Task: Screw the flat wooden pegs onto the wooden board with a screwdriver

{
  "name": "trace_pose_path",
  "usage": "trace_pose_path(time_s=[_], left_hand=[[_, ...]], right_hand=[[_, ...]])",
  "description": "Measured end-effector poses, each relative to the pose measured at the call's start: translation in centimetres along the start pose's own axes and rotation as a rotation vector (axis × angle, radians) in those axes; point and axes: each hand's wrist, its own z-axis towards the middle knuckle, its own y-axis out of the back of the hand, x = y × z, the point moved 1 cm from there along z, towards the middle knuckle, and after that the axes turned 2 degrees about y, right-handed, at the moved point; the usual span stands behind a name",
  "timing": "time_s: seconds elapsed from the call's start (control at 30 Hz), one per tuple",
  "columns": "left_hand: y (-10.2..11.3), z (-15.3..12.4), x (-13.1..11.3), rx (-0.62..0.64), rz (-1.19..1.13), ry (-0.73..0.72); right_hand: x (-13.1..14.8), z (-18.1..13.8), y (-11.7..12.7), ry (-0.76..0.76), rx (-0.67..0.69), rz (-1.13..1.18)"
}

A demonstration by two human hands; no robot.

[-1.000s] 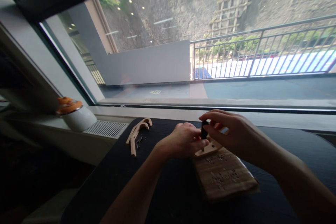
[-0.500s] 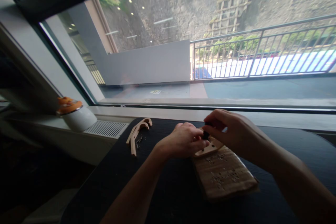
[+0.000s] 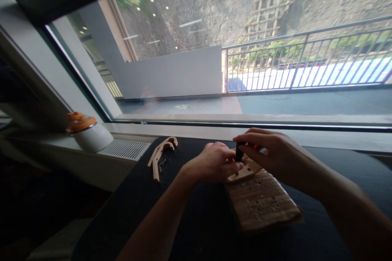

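Note:
My right hand pinches the handle of a short black screwdriver, held upright with its tip hidden. Under it lies a pale wooden piece with dark holes, resting on the far end of a brown-wrapped block whose top is pitted with small holes. My left hand is closed at the left edge of the wooden piece, its thumb and fingertips close to the screwdriver's lower end. What lies beneath those fingers is hidden.
On the black table, two curved wooden pieces lie at the left, with several small screws beside them. A white container with an orange top stands on the sill by a vent. A window spans the far side.
My right hand has shifted slightly left and its fingers have opened out a little around the screwdriver handle, which now shows more. My left hand has stayed in place.

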Motion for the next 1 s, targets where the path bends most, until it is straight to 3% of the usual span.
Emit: trace_pose_path(time_s=[0.47,0.7,1.0], left_hand=[[0.34,0.01,-0.44,0.039,-0.001,0.023],[0.03,-0.13,-0.03,-0.003,-0.020,0.000],[0.22,-0.14,-0.15,0.012,-0.024,0.023]], right_hand=[[-0.30,0.08,-0.95,-0.121,-0.047,-0.136],[-0.01,-0.23,-0.71,0.012,-0.006,-0.060],[-0.47,-0.12,-0.57,-0.007,0.003,-0.048]])
